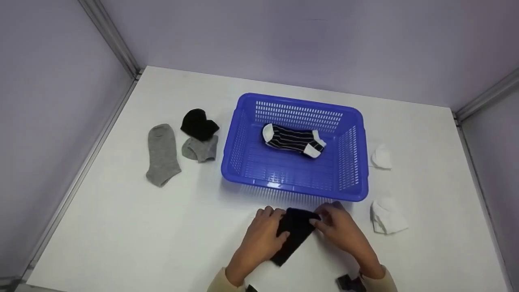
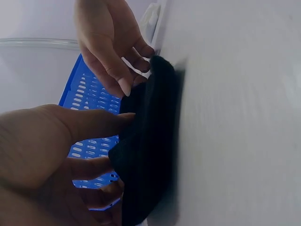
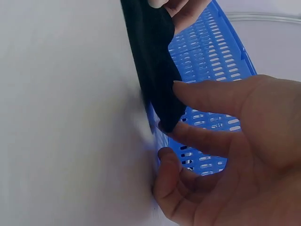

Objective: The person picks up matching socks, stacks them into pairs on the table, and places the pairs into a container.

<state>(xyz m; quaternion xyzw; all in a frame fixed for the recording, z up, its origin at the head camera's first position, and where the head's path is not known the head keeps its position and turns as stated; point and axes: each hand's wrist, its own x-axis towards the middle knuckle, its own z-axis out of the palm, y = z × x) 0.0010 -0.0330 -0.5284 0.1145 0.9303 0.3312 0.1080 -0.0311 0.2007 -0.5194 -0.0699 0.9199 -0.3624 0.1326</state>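
Note:
A black sock (image 1: 297, 231), folded flat, lies on the table just in front of the blue basket. My left hand (image 1: 262, 236) grips its left edge, the thumb (image 2: 101, 123) on the near face and the fingers around the side. At the upper right corner, my right hand (image 1: 337, 227) pinches the cloth between thumb and index finger (image 3: 202, 139), while its other fingers curl loosely beneath. Both wrist views show the dark fabric between the two hands, raised a little at its edge.
The blue basket (image 1: 294, 194) contains black-and-white striped socks (image 1: 294, 140). Left of it are a black sock (image 1: 198, 125), a folded grey sock (image 1: 201, 149) and a flat grey sock (image 1: 162, 154). Two white socks (image 1: 381, 157), (image 1: 388, 217) lie to its right. Walls bound the table.

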